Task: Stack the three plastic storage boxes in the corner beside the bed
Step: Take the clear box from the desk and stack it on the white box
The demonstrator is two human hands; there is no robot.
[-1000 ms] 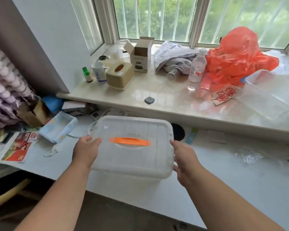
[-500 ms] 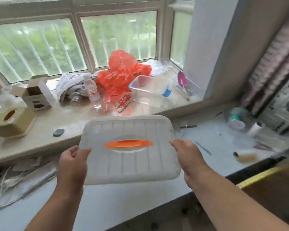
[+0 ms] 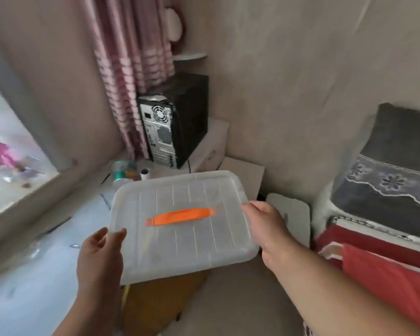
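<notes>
I hold a clear plastic storage box (image 3: 180,243) with a ribbed lid and an orange handle (image 3: 182,216) in the air in front of me. My left hand (image 3: 100,258) grips its left side and my right hand (image 3: 268,226) grips its right side. Past my right hand, low in the corner by the wall, the pale lid of another box (image 3: 294,214) shows, partly hidden by my hand. The bed (image 3: 383,238) with red and grey bedding lies at the right.
A black computer tower (image 3: 175,122) stands on a white cabinet (image 3: 214,146) in the corner, next to a pink striped curtain (image 3: 131,76). A white desk (image 3: 34,275) with small items runs along the left under the window sill. A wooden chair (image 3: 155,304) is below the box.
The view has swung right from the window sill to the room corner and bed. The box stays held between both hands and has travelled with me.
</notes>
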